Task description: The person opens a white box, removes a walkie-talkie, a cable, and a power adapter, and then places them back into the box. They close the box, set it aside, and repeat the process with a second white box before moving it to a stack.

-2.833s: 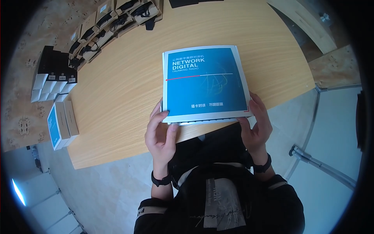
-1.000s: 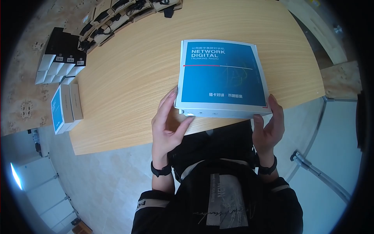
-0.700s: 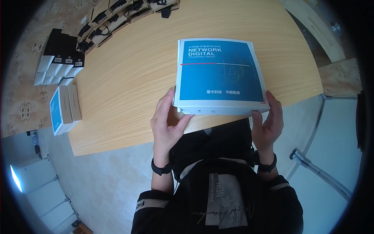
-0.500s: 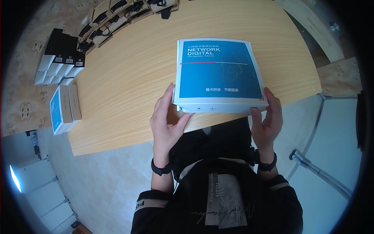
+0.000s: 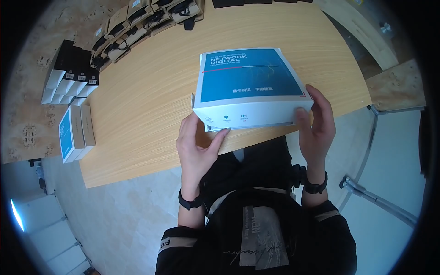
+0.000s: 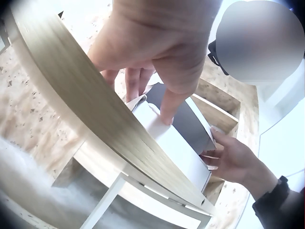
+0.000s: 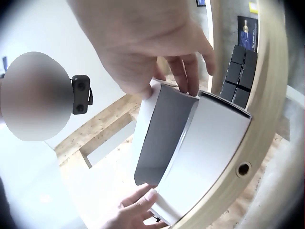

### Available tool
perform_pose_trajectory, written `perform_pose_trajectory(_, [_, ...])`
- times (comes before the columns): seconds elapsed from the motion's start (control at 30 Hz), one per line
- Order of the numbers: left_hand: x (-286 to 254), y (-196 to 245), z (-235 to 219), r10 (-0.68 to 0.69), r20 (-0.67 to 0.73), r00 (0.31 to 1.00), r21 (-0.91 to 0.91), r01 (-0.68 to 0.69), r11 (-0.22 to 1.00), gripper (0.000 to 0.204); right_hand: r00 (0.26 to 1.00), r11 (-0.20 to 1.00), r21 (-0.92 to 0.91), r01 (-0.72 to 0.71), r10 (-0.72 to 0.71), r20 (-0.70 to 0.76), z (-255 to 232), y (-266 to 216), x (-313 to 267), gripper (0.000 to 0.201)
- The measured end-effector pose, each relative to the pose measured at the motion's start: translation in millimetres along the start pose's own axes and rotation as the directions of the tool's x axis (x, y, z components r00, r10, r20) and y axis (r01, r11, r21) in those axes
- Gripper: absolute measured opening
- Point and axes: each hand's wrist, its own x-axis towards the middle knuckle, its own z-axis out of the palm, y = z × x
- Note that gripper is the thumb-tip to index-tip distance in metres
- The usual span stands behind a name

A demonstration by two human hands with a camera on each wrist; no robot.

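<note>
A white cardboard box with a blue printed lid (image 5: pixel 250 75) sits near the table's front edge. Its lid is tilted up at the front, and the right wrist view shows the grey inside of the lid above the white box base (image 7: pixel 205 148). My right hand (image 5: pixel 316 126) pinches the lid's front right corner, thumb on the front flap and fingers at the side. At the front left corner, my left hand (image 5: pixel 197 149) holds the base, its thumb on the front wall; in the left wrist view its fingers are partly hidden behind the box.
Brown open cartons (image 5: pixel 151 18) with black cables line the table's (image 5: pixel 137 105) far left edge. Stacked black-and-white boxes (image 5: pixel 68 75) and upright blue-and-white boxes (image 5: pixel 68 133) stand at the left. Black boxes (image 7: pixel 236 78) show at the far edge.
The lid's front has risen and tipped back, so its printed front flap now shows. My right hand has moved up with it, while the left stays low at the base.
</note>
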Motion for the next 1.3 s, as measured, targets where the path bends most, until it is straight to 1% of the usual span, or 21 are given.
perform_pose_trajectory(0.03, [0.4,0.9,1.6,0.006,0.003,1.000,-0.003,-0.006,1.000,0.065,1.000,1.000,-0.004,0.000,0.000,-0.006,0.9,0.3,3.4,0.044])
perform_pose_trajectory(0.1, [0.8,3.3,6.4,0.008,-0.058,0.998,-0.033,-0.010,0.999,0.066,0.995,0.970,0.223,-0.098,0.100,0.001,3.8,-0.6,9.1,0.042])
perform_pose_trajectory(0.13, [1.3,2.7,9.5,0.012,-0.057,0.998,-0.036,-0.014,0.999,0.066,0.995,0.971,0.220,-0.095,0.098,-0.003,4.7,-1.3,10.5,0.042])
perform_pose_trajectory(0.2, [2.4,0.2,14.9,-0.002,-0.079,0.997,-0.150,-0.010,0.989,0.066,0.990,0.951,0.278,-0.137,0.138,0.016,6.1,-2.0,12.5,0.042])
perform_pose_trajectory(0.3, [5.2,5.7,14.6,-0.010,-0.072,0.997,-0.159,-0.001,0.987,0.063,0.987,0.944,0.289,-0.162,0.159,0.033,4.9,-1.7,10.8,0.043])
perform_pose_trajectory(0.33, [7.0,8.9,12.7,-0.011,-0.071,0.997,-0.160,0.000,0.987,0.063,0.987,0.944,0.288,-0.162,0.159,0.034,4.1,-0.2,10.1,0.043])
perform_pose_trajectory(0.4, [13.1,12.9,6.5,0.005,-0.008,1.000,-0.102,-0.005,0.995,0.056,0.994,0.988,0.125,-0.094,0.085,0.076,2.0,4.3,7.8,0.042])
perform_pose_trajectory(0.43, [15.6,8.1,3.8,0.004,-0.008,1.000,-0.100,-0.005,0.995,0.056,0.993,0.987,0.127,-0.095,0.086,0.076,1.7,8.7,6.6,0.042])
perform_pose_trajectory(0.5, [20.9,-3.2,-0.8,0.093,0.134,0.987,-0.085,-0.082,0.993,0.048,0.996,0.987,0.159,-0.019,0.005,0.090,3.6,19.1,6.2,0.046])
perform_pose_trajectory(0.53, [23.2,-1.8,-2.0,0.092,0.132,0.987,-0.082,-0.081,0.993,0.048,0.996,0.987,0.162,-0.018,0.003,0.091,5.9,21.7,6.0,0.046])
perform_pose_trajectory(0.6, [28.6,5.6,-7.3,-0.025,0.259,0.966,-0.064,0.043,0.997,0.046,0.993,0.952,0.298,-0.070,0.039,0.109,10.3,25.0,5.5,0.051])
perform_pose_trajectory(0.73, [35.9,17.1,-5.1,-0.094,0.230,0.969,-0.003,0.097,0.995,0.047,0.986,0.968,0.247,-0.037,-0.005,0.168,10.3,30.5,8.2,0.064])
perform_pose_trajectory(0.8, [37.6,14.8,0.8,-0.033,0.113,0.993,-0.027,0.036,0.999,0.051,0.960,0.952,0.265,-0.154,0.080,0.270,8.6,24.0,7.2,0.079])
perform_pose_trajectory(0.83, [37.7,13.6,1.1,-0.033,0.116,0.993,-0.029,0.036,0.999,0.051,0.960,0.952,0.262,-0.156,0.083,0.268,9.7,21.9,6.6,0.079])
perform_pose_trajectory(0.9, [38.6,9.9,-0.3,0.001,0.150,0.989,-0.025,0.003,1.000,0.052,0.932,0.967,0.157,-0.199,0.138,0.335,12.6,18.9,6.3,0.088])
perform_pose_trajectory(0.93, [38.2,7.6,0.9,0.000,0.153,0.988,-0.026,0.004,1.000,0.052,0.932,0.967,0.156,-0.202,0.140,0.335,13.0,20.4,6.7,0.088])
perform_pose_trajectory(1.0, [35.7,1.2,2.9,0.017,0.138,0.990,-0.066,-0.008,0.998,0.053,0.870,0.910,0.145,-0.390,0.312,0.383,14.8,23.8,6.7,0.086])
perform_pose_trajectory(1.03, [35.6,-2.8,1.7,0.013,0.140,0.990,-0.064,-0.004,0.998,0.053,0.868,0.908,0.145,-0.393,0.314,0.385,15.1,23.8,5.4,0.086])
perform_pose_trajectory(1.1, [37.6,-10.5,-2.3,0.044,0.191,0.981,-0.158,-0.013,0.987,0.053,0.864,0.904,0.143,-0.404,0.325,0.385,16.0,23.1,3.8,0.083])
perform_pose_trajectory(1.2, [39.3,-7.6,-6.1,0.023,0.210,0.977,-0.164,0.012,0.986,0.052,0.873,0.908,0.121,-0.401,0.339,0.349,18.2,21.3,2.4,0.080])
perform_pose_trajectory(1.3, [37.9,-3.0,-3.6,-0.054,0.152,0.987,-0.157,0.078,0.985,0.051,0.877,0.906,0.126,-0.405,0.345,0.335,20.0,19.5,3.4,0.076])
